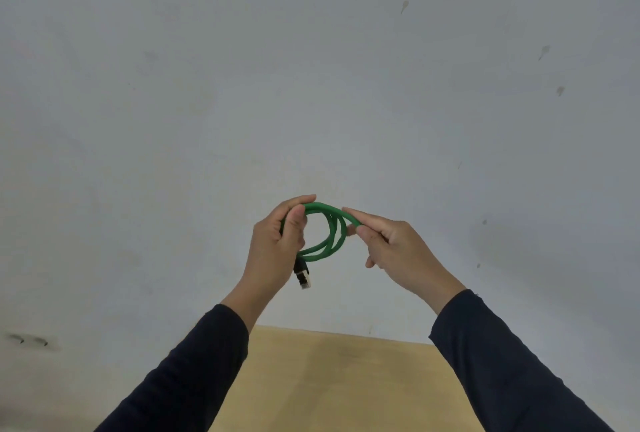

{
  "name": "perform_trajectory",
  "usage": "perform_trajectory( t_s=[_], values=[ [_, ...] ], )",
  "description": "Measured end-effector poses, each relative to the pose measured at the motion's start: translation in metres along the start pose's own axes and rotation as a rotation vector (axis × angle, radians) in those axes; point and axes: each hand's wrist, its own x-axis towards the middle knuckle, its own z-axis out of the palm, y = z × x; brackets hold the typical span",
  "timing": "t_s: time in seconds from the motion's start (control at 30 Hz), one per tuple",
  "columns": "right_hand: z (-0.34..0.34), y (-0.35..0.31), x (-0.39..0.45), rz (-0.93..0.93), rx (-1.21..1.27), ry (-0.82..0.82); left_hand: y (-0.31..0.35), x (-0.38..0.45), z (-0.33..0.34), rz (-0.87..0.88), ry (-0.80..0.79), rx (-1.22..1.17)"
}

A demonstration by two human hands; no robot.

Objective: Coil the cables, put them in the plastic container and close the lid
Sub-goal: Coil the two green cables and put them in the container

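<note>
The left hand (pixel 277 244) is gripping the green cable's (pixel 325 241) gathered loops so they are not springing apart, while the right hand's (pixel 391 244) fingers (pixel 353 215) are pinching the top strand.

Coiled cable (pixel 325 234): held in the air between both hands, in front of the wall (pixel 311 68), above and beyond the far edge of the desk (pixel 329 379). Left hand (pixel 277 248): at the coil's left side, fingers and thumb curled round the loops. Right hand (pixel 394 248): at the coil's right side, pinching the top strand. Cable plug (pixel 304 277): hangs from the coil's lower left, just right of the left palm. Desk: low in the head view, between the two sleeved forearms, its far edge meeting the wall.
</note>
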Motion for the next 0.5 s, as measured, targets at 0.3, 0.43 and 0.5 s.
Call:
perform_trajectory(
  t_s=[0.3, 0.43, 0.5],
  values=[
    [-0.008, 0.01, -0.001, -0.066, -0.202, 0.013, -0.002, 0.001, -0.006, -0.069, -0.049, -0.112],
    [-0.007, 0.012, 0.003, -0.124, -0.154, 0.175, -0.002, -0.003, -0.002, -0.105, -0.112, -0.185],
    [-0.004, 0.011, 0.004, -0.099, -0.023, 0.223, -0.003, -0.006, 0.002, -0.13, -0.138, -0.202]
  ],
)
